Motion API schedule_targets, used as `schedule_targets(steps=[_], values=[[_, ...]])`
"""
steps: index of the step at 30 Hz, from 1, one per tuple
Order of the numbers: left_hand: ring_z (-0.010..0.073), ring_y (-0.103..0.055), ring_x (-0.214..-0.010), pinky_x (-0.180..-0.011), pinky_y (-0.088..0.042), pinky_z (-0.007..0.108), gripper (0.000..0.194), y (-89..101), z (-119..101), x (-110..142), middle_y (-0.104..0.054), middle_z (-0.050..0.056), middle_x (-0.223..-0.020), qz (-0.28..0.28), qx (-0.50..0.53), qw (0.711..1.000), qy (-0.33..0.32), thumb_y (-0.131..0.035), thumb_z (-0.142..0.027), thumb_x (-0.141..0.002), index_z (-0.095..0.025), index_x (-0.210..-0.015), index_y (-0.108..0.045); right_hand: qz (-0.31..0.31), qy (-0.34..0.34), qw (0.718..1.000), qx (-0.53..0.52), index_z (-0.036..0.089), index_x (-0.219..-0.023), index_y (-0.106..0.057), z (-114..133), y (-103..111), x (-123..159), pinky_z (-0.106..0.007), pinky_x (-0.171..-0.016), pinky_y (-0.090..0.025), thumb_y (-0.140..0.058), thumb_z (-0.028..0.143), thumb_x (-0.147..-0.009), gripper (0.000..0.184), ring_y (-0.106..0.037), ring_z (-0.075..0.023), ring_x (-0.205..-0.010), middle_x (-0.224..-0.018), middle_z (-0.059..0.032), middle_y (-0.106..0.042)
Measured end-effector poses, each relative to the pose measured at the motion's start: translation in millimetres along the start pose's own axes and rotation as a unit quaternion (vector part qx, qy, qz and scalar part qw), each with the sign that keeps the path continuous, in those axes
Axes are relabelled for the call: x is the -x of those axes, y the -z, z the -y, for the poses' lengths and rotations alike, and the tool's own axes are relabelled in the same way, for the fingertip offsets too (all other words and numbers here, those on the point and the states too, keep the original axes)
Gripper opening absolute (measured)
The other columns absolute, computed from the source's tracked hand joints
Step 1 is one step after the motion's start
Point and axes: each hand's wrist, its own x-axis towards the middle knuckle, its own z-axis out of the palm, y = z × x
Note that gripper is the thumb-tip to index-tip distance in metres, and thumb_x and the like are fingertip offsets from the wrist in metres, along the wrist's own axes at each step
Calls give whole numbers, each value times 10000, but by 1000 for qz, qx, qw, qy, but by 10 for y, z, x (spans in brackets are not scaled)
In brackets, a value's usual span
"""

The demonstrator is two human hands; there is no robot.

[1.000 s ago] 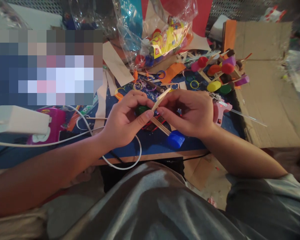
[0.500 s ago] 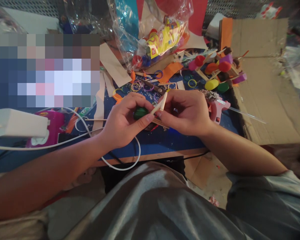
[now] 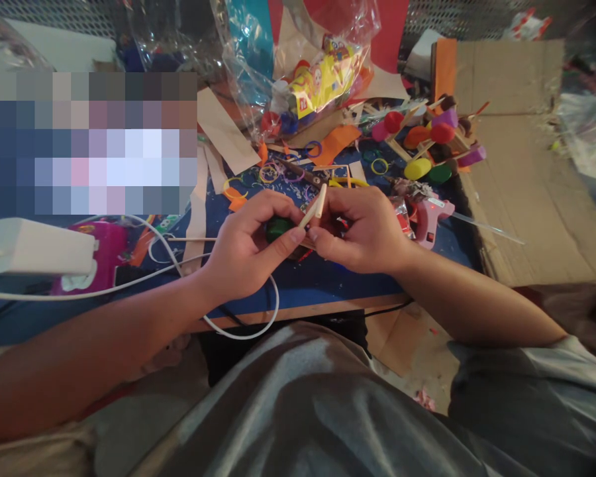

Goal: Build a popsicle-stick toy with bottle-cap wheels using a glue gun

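Observation:
My left hand (image 3: 258,242) is closed, pinching a short pale wooden stick (image 3: 308,215) between thumb and fingers. Against its far end leans a second wooden stick (image 3: 320,201), so the two form a narrow V. My right hand (image 3: 360,228) is closed as well, its thumb and fingertips at the lower part of the second stick. Behind my left fingers a dark green round piece (image 3: 277,228) shows, partly hidden. Scissors (image 3: 300,172) lie on the blue table just beyond my hands. A pink glue gun (image 3: 431,218) rests right of my right hand.
A model of sticks and coloured round pieces (image 3: 432,136) stands at the back right, beside a large cardboard sheet (image 3: 536,179). A clear plastic bag (image 3: 322,79) lies at the back. On the left are a white charger (image 3: 37,245) and its cable (image 3: 273,311), looped near the table edge.
My right hand has shifted slightly left and down, its fingertips closer to my left thumb. The V of sticks has narrowed a little. My left hand has barely moved.

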Motion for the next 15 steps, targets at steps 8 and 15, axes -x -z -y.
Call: schedule_targets(steps=[8, 15], values=[[199, -725, -960, -859, -610, 364, 258, 10, -44, -20, -804, 53, -1077, -28, 30, 998, 57, -816, -485, -1040, -239, -1108, -779, 2, -63, 998, -23, 171, -972, -764, -19, 67, -2, -208, -527, -420, -877, 324, -948, 192, -520, -65, -574, -670, 55, -628], [196, -724, -928, -835, -631, 354, 308, -18, -62, -20, -789, 53, -1056, -34, 45, 996, 75, -875, -516, -985, -243, -1079, -767, -22, -41, 999, 9, 179, -899, -775, -9, 54, -22, -234, -516, -378, -865, 337, -935, 185, -489, -76, -562, -640, 47, -637]])
